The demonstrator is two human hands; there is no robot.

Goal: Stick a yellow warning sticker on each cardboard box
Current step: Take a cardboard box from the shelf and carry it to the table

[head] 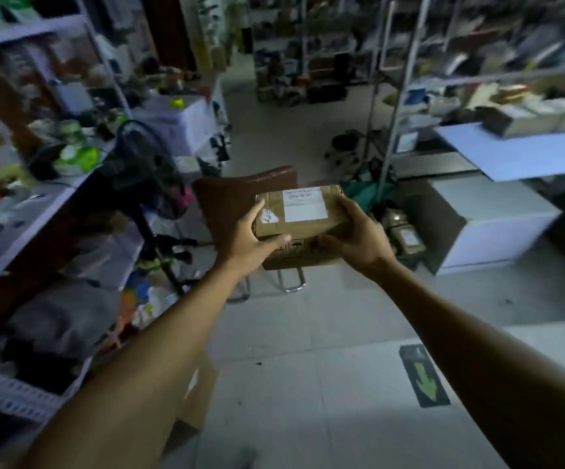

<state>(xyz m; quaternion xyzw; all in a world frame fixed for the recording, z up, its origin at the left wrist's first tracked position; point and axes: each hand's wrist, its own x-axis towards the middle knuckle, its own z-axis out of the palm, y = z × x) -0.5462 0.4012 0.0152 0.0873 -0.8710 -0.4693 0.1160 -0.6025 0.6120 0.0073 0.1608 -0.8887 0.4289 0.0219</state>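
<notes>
Forearms reach out from the camera, both hands on one cardboard box point(303, 220). Left hand point(243, 238) wraps its left end, thumb along the near face; right hand point(358, 235) clamps the right end, fingers curled over the top edge. Box sits level above the brown chair point(227, 201), white label point(304, 204) facing up, probably so the top stays free for sticking. No yellow sticker visible on the box or in either hand. Floor arrow mark point(424, 380) lies nearer me than the chair.
</notes>
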